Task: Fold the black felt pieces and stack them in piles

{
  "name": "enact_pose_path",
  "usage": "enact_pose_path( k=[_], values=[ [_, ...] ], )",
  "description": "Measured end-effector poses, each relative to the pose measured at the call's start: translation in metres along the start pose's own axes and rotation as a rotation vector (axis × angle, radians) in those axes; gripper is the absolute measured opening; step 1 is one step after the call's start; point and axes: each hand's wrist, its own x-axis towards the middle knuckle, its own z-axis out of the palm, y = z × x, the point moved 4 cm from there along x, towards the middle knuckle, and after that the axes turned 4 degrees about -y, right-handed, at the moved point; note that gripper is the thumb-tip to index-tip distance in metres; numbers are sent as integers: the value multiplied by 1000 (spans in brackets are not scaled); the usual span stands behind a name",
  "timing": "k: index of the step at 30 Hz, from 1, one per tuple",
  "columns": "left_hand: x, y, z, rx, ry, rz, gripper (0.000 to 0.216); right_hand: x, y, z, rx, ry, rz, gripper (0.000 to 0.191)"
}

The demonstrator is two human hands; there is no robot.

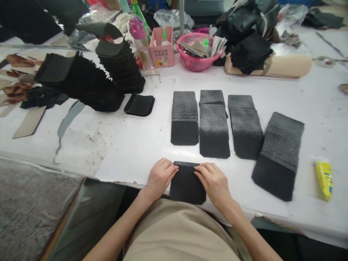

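A black rectangular leather piece (188,185) lies at the table's front edge, a narrow grey strip showing along its far edge. My left hand (161,176) pinches its far left corner between thumb and fingers. At the far right corner, my right hand (214,181) grips the same piece in a like way. Beyond the hands, overlapping black pieces with grey, fuzzy-looking backs lie in several rows: a left row (185,119), a second row (214,130), a third row (246,128) and a slanted right row (278,156).
Tall stacks of black pieces (81,79) lean at the left, with a small pile (139,104) beside them. A pink basin (197,61), a pink box (162,50) and a beige roll (288,66) stand at the back. A yellow tube (324,179) lies at the right.
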Motion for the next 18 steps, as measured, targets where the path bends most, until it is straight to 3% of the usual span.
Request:
enact_pose_path(
  k=[4, 9, 14, 18],
  values=[
    [2, -2, -1, -35, -16, -6, 16, 21, 6, 13, -129, 5, 10, 14],
    [9, -9, -4, -85, -19, -49, 7, 25, 7, 17, -160, -35, 10, 6],
    [20, -10, -3, -9, -112, 22, 31, 26, 7, 16, -127, -59, 0, 6],
    [25, -10, 0, 1, -107, 61, 15, 27, 7, 16, -96, -69, -10, 9]
  ],
)
